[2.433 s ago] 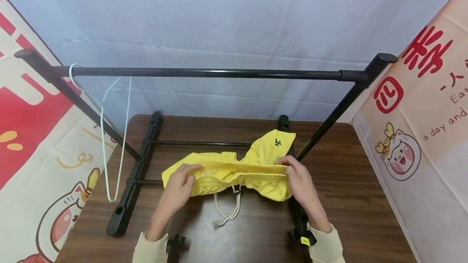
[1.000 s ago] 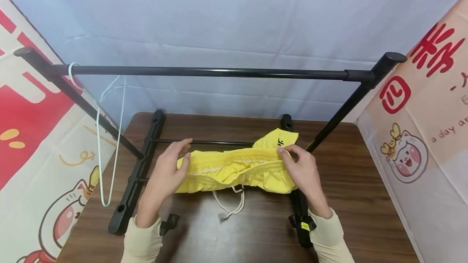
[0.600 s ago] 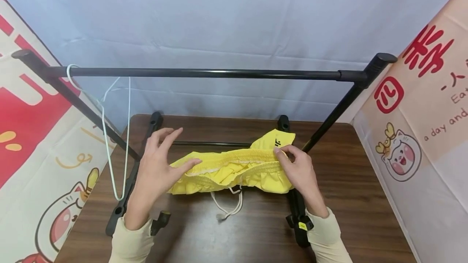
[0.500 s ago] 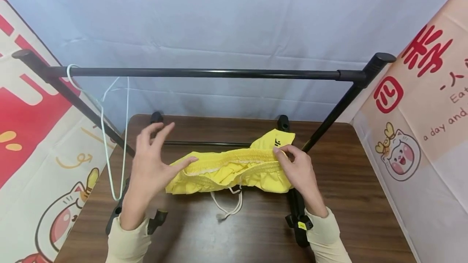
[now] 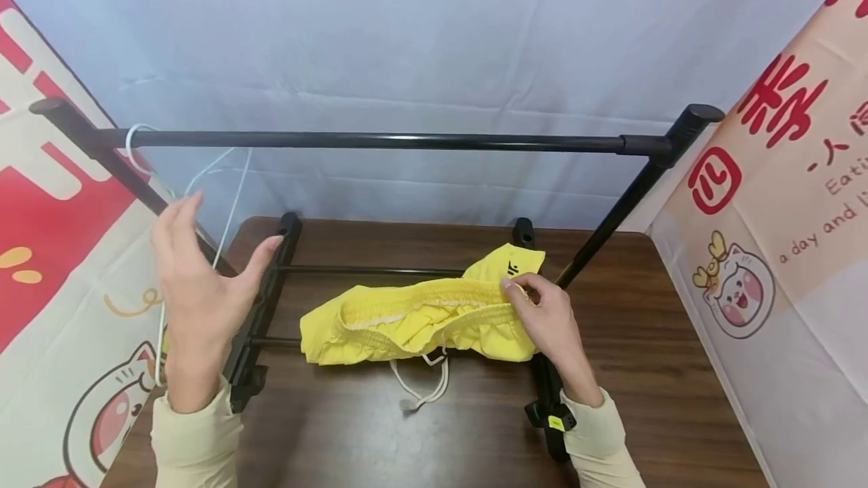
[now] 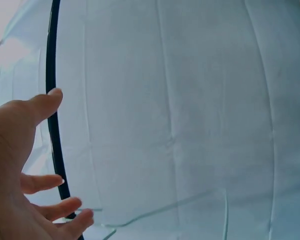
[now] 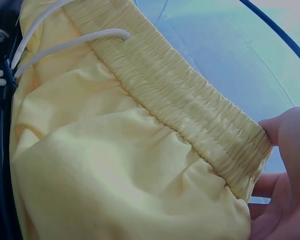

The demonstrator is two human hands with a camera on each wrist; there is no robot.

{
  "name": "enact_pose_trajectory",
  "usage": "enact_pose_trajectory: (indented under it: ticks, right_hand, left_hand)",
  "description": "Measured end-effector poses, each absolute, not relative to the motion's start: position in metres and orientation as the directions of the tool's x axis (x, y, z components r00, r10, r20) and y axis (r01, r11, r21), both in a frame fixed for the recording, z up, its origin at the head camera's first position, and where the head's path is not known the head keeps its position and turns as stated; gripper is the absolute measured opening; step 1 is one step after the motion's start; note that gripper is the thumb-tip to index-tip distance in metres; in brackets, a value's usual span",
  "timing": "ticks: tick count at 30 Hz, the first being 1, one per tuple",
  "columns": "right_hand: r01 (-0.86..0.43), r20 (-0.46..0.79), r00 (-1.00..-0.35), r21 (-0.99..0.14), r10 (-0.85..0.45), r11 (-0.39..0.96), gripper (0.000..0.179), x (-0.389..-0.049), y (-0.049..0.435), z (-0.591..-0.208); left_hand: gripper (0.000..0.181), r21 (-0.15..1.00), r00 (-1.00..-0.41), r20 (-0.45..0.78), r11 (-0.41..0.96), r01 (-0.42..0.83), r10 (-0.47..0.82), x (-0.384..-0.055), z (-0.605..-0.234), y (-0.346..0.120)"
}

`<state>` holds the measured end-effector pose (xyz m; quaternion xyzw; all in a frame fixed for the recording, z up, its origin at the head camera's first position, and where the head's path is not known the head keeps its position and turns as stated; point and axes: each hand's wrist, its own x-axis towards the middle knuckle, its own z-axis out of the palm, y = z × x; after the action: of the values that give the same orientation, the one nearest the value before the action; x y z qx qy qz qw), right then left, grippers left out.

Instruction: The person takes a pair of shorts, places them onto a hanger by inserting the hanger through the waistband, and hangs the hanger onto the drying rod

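Observation:
A pair of yellow shorts (image 5: pixel 414 322) with an elastic waistband and a pale drawstring (image 5: pixel 434 394) lies across the lower rack bars, waist towards me. My right hand (image 5: pixel 549 322) pinches the waistband at its right end; the right wrist view shows the thumb (image 7: pixel 272 129) on the elastic edge. Raised at the left, my left hand (image 5: pixel 203 292) is spread and holds nothing. Just behind it a white hanger (image 5: pixel 233 206) hangs from the top bar, partly hidden by the hand. In the left wrist view, parts of the hanger (image 6: pixel 226 215) show beyond the fingers.
A black rack with a top bar (image 5: pixel 380 140) and slanted posts stands on the brown wooden table (image 5: pixel 664 367). Pale cloth (image 5: pixel 420 36) closes off the back. Printed banners (image 5: pixel 739 292) flank both sides.
My left hand has let go of the waistband's left end and moved left and up towards the hanger, spreading its fingers. The right hand keeps its pinch on the shorts.

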<state>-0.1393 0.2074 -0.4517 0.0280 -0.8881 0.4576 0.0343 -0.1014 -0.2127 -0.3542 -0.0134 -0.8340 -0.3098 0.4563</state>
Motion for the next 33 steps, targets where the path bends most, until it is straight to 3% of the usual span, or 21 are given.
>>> enact_pose_trajectory:
  ticks: [6, 10, 14, 19, 23, 29, 33]
  right_hand:
    - [-0.065, 0.061, -0.998, -0.813, -0.025, 0.579, 0.037, -0.136, 0.206, -0.452]
    - [-0.066, 0.062, -0.998, -0.815, -0.027, 0.575, 0.036, -0.136, 0.207, -0.452]
    - [-0.077, 0.068, -0.997, -0.818, -0.038, 0.57, 0.035, -0.136, 0.207, -0.453]
    - [-0.076, 0.061, -0.997, -0.81, -0.046, 0.581, 0.034, -0.135, 0.207, -0.455]
    - [-0.073, 0.056, -0.997, -0.81, -0.048, 0.581, 0.034, -0.135, 0.208, -0.456]
    - [-0.083, 0.068, -0.997, -0.815, -0.048, 0.574, 0.034, -0.136, 0.208, -0.453]
    - [-0.089, 0.072, -0.996, -0.815, -0.053, 0.573, 0.035, -0.137, 0.208, -0.45]
  left_hand:
    - [0.091, 0.505, -0.52, 0.79, 0.825, 0.253, -0.324, -0.102, -0.344, -0.219]
    - [0.094, 0.488, -0.492, 0.781, 0.867, 0.097, -0.385, -0.11, -0.34, -0.231]
    - [0.086, 0.528, -0.554, 0.685, 0.846, -0.069, -0.473, -0.118, -0.338, -0.246]
    - [0.066, 0.567, -0.658, 0.58, 0.818, -0.097, -0.48, -0.126, -0.336, -0.262]
    - [0.062, 0.592, -0.72, 0.507, 0.798, -0.11, -0.475, -0.132, -0.332, -0.271]
    - [0.061, 0.628, -0.763, 0.432, 0.768, -0.129, -0.481, -0.142, -0.32, -0.28]
    - [0.053, 0.585, -0.768, 0.456, 0.802, -0.121, -0.449, -0.148, -0.317, -0.286]
